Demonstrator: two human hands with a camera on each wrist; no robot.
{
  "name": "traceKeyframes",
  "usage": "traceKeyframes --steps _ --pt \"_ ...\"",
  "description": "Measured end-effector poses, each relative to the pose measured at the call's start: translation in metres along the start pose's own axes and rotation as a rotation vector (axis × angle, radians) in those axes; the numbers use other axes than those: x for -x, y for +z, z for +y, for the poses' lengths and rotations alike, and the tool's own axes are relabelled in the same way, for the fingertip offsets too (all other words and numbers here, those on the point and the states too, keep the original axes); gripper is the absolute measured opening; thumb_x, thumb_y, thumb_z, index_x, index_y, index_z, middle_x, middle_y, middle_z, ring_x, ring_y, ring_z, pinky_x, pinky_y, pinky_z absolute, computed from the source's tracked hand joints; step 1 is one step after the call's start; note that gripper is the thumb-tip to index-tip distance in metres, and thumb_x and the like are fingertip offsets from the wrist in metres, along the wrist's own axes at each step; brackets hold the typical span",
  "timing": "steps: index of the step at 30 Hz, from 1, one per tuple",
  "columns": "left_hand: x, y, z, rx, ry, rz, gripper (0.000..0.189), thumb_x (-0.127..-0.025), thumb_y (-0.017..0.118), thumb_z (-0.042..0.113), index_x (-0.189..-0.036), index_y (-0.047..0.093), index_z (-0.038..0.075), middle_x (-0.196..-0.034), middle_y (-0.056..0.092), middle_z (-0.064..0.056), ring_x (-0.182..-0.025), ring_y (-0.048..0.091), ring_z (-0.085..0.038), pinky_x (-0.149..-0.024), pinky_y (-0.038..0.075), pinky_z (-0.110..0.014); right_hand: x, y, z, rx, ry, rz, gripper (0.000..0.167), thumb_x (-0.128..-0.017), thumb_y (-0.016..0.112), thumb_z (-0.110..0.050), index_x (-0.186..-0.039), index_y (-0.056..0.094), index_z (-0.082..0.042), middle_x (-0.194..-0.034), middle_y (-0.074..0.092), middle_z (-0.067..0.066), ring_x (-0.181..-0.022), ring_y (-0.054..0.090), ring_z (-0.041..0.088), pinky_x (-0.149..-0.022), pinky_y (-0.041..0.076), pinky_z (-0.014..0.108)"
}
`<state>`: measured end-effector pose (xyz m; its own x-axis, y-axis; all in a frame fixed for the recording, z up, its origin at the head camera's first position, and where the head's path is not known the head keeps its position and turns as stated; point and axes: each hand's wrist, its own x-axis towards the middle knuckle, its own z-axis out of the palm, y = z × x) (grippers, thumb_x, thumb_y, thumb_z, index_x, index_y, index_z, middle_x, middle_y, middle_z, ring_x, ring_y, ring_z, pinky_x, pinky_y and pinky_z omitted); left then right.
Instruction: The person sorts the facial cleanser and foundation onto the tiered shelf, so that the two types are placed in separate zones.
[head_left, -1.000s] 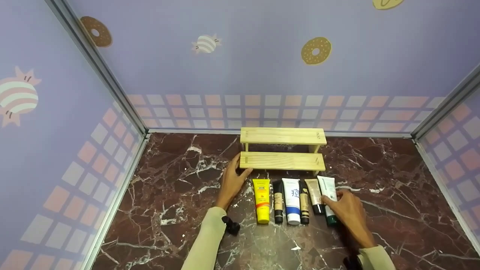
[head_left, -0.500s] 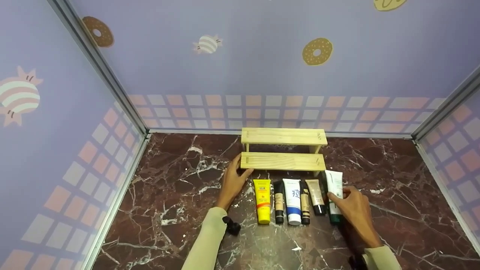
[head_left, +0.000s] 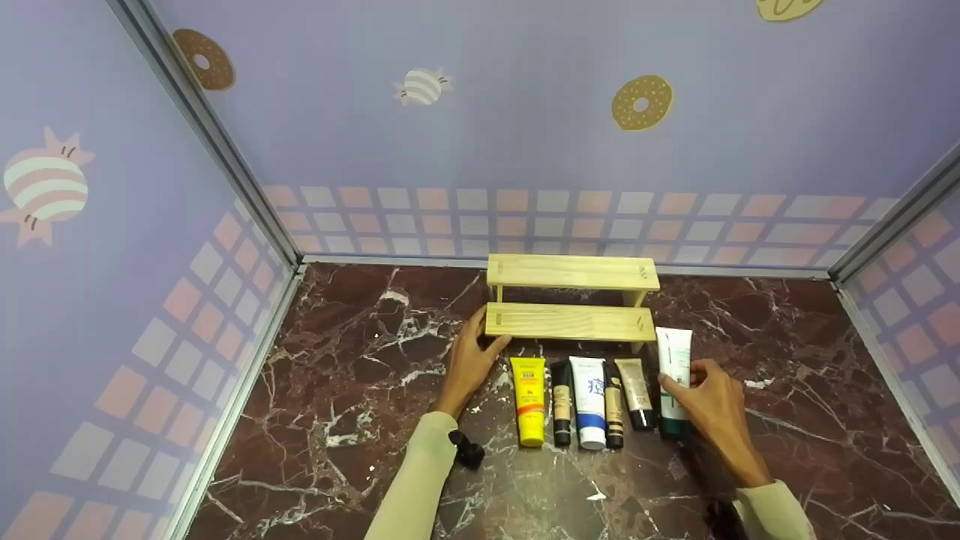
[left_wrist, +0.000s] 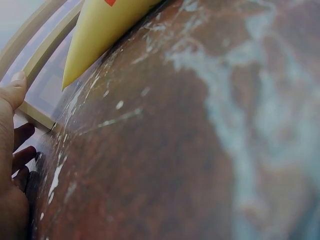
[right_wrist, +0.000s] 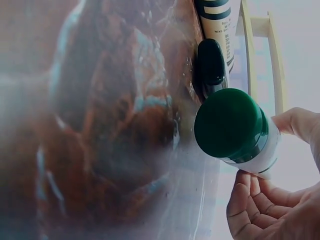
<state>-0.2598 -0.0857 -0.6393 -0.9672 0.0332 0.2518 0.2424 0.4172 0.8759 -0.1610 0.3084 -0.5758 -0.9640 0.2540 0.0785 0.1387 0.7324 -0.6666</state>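
My right hand [head_left: 716, 401] pinches a white squeeze tube with a green cap [head_left: 675, 367] between thumb and fingers, at the right end of a row of tubes. In the right wrist view its round green cap [right_wrist: 230, 122] faces the camera, and the tube looks raised off the tabletop. My left hand [head_left: 469, 367] grips the left end of the lower step of a two-tier wooden stand [head_left: 570, 322], thumb at the front edge. In the left wrist view the thumb [left_wrist: 15, 87] touches the step, beside the yellow tube [left_wrist: 107, 37].
Left of the held tube lie a beige tube with a black cap [head_left: 634, 390], two slim black-and-beige tubes, a white-and-blue tube [head_left: 589, 397] and the yellow tube [head_left: 529, 405]. The dark marble tabletop [head_left: 360, 420] ends at patterned walls behind and at both sides.
My right hand has lifted the green-capped tube and moved it slightly right and towards the stand, straightening its tilt. The left hand stays at the stand. The head view has shifted slightly.
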Motion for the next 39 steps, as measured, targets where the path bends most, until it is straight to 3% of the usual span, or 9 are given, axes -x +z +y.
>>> traceKeyframes --steps 18,26,34,39 --pt "0.0 0.003 0.001 -0.022 -0.001 0.003 0.078 -0.104 0.08 0.037 -0.166 0.047 0.003 -0.156 0.058 -0.023 -0.147 0.055 -0.041 -0.123 0.042 -0.058 -0.009 -0.002 -0.016 -0.023 -0.045 0.046 0.053 -0.09 0.09 -0.029 -0.119 0.066 0.009 -0.1 0.075 0.026 -0.087 0.071 0.039 -0.074 0.051 0.04" --pt "0.0 0.001 0.0 0.003 -0.009 0.001 0.078 -0.105 0.079 0.036 -0.166 0.046 0.002 -0.162 0.053 -0.025 -0.15 0.053 -0.041 -0.126 0.04 -0.054 -0.013 0.002 -0.028 -0.034 -0.089 0.055 0.049 -0.09 0.089 -0.029 -0.116 0.067 0.006 -0.098 0.075 0.023 -0.084 0.069 0.036 -0.073 0.05 0.037" --pt "0.001 0.0 0.001 0.021 0.022 -0.018 0.078 -0.106 0.078 0.034 -0.167 0.043 0.002 -0.166 0.049 -0.025 -0.148 0.056 -0.039 -0.123 0.045 -0.051 -0.016 -0.001 -0.038 -0.053 -0.116 0.043 0.049 -0.091 0.089 -0.027 -0.117 0.066 0.007 -0.097 0.073 0.022 -0.083 0.068 0.033 -0.072 0.051 0.035" --pt "0.0 0.0 0.0 0.023 0.004 -0.023 0.079 -0.105 0.079 0.036 -0.168 0.043 0.003 -0.167 0.048 -0.023 -0.151 0.053 -0.037 -0.125 0.042 -0.05 -0.019 0.0 -0.044 -0.053 -0.141 0.056 0.046 -0.09 0.09 -0.025 -0.116 0.066 0.005 -0.096 0.073 0.02 -0.081 0.066 0.031 -0.07 0.05 0.032"
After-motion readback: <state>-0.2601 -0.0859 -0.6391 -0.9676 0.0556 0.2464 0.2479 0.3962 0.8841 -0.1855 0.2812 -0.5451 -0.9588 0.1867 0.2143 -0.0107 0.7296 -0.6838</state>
